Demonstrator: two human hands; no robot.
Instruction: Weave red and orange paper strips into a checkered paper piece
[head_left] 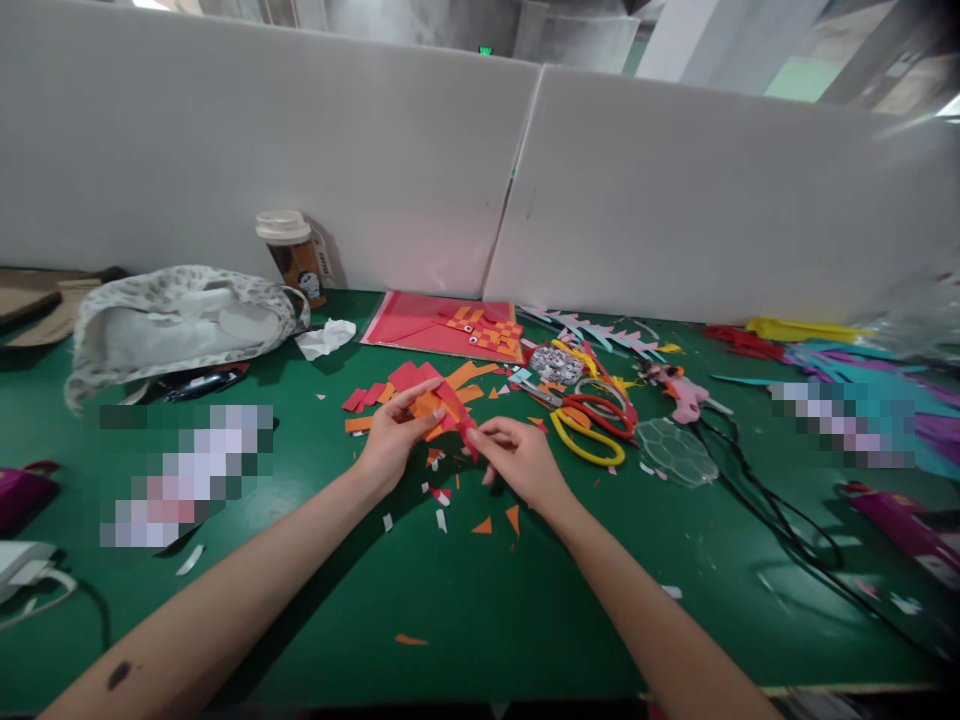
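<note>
Between my hands is a piece of red and orange paper strips (454,402), which look woven together. My left hand (394,432) closes on its left side, thumb on top. With thumb and fingertips, my right hand (525,462) pinches the lower right end of a red paper strip (466,432). Loose red and orange strips (365,398) lie on the table just behind my left hand. Farther back, finished-looking checkered paper fish (487,333) with round eyes rest on a red paper pack (412,325). Small paper scraps (484,525) are scattered below my hands.
Right of my hands lie red-handled scissors (600,415), yellow-handled scissors (589,440), a clear plastic palette (677,452) and a pink glue gun (686,398) with a black cord. A lidded cup (296,255) and a spotted pouch (180,330) stand back left, before a white partition (262,130).
</note>
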